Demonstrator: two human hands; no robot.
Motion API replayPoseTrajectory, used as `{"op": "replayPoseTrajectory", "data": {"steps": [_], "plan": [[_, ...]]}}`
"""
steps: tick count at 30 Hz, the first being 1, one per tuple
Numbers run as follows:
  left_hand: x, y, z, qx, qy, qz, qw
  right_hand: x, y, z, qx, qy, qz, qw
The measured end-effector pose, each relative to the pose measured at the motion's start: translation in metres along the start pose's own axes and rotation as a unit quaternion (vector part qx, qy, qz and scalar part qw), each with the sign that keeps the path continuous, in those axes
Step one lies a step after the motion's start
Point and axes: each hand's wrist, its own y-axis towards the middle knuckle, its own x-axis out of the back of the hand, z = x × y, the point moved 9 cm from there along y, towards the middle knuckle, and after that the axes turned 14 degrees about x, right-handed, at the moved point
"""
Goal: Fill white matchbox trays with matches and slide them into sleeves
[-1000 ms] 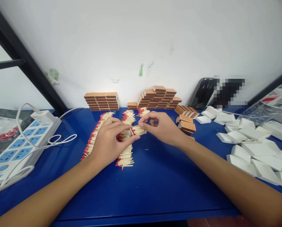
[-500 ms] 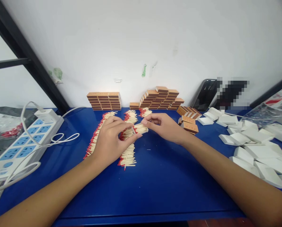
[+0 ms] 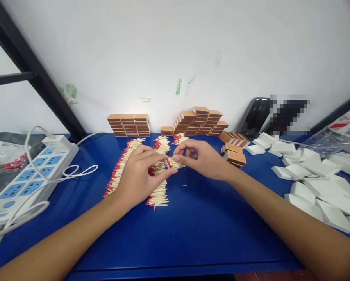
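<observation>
A small white matchbox tray (image 3: 179, 167) filled with red-tipped matches (image 3: 172, 161) is held just above the blue table. My left hand (image 3: 140, 169) grips the tray's left end between thumb and fingers. Over the tray's right part, my right hand (image 3: 195, 156) bends its fingers, the thumb and fingertips at the matches; whether it pinches one is hidden. Beneath and left of the tray lies a row of loose matches (image 3: 159, 195). Another long row of matches (image 3: 116, 175) runs along the left side of my left hand.
Stacked matchboxes (image 3: 128, 125) and a stepped matchbox pile (image 3: 197, 123) stand against the wall. More matchboxes (image 3: 235, 157) lie right of centre. White empty trays (image 3: 315, 168) are heaped at right. A power strip (image 3: 31, 175) with cables lies left; a phone (image 3: 254, 117) leans at the back.
My right hand has shifted slightly left over the tray, its thumb now lying on the matches near their red heads. My left hand keeps its grip on the tray.
</observation>
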Motion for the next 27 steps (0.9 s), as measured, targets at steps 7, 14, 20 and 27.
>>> {"op": "replayPoseTrajectory", "data": {"steps": [7, 14, 20, 27], "plan": [[-0.004, 0.0, 0.004, 0.013, 0.003, 0.014, 1.0, 0.022, 0.006, -0.019, 0.0, -0.08, -0.028, 0.996], [-0.01, -0.002, 0.004, 0.017, 0.007, 0.035, 0.999, 0.034, 0.021, -0.057, 0.014, -0.297, 0.008, 0.955], [-0.009, -0.002, 0.005, 0.013, 0.004, 0.034, 0.999, 0.023, 0.024, -0.062, -0.02, -0.313, 0.04, 0.949], [-0.009, -0.002, 0.001, 0.005, 0.005, 0.034, 0.999, 0.033, 0.013, -0.058, -0.032, -0.313, 0.081, 0.946]]}}
